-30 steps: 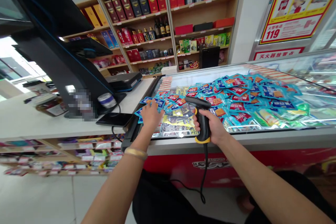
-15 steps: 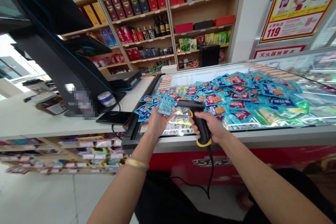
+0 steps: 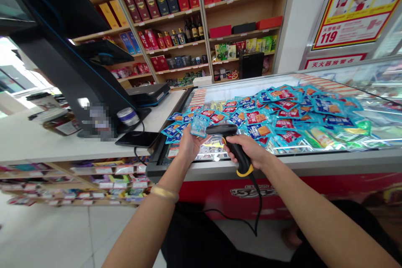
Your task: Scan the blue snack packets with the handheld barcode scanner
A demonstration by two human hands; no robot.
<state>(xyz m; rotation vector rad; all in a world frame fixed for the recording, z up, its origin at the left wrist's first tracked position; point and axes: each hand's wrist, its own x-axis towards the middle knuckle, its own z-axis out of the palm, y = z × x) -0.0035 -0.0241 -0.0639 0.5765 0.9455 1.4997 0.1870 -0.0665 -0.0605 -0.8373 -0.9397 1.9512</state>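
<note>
My left hand [image 3: 189, 145] is closed on a small light-blue snack packet [image 3: 199, 124], its paler printed face turned up. In my right hand [image 3: 248, 149] is a black and yellow barcode scanner [image 3: 240, 155], gripped round the handle. The scanner's head points left and sits close to the packet's right edge. A black cord [image 3: 260, 201] hangs from the handle. Beyond both hands, a heap of blue packets with red or dark-blue labels [image 3: 284, 106] lies on the glass top of a freezer [image 3: 216, 165]. A smaller group of packets [image 3: 173, 130] lies left of my left hand.
To the left, a white counter [image 3: 78, 150] carries a black checkout terminal [image 3: 75, 71], a phone-like black slab [image 3: 138, 139], a white-lidded tub [image 3: 128, 117] and a jar [image 3: 61, 124]. Shelves of boxes and bottles [image 3: 169, 33] stand behind. A fire-notice poster [image 3: 351, 12] hangs at right.
The scanner's head has moved left, nearer the packet, and its handle now leans more. My left hand and the packet have barely shifted. The cord has swung slightly right.
</note>
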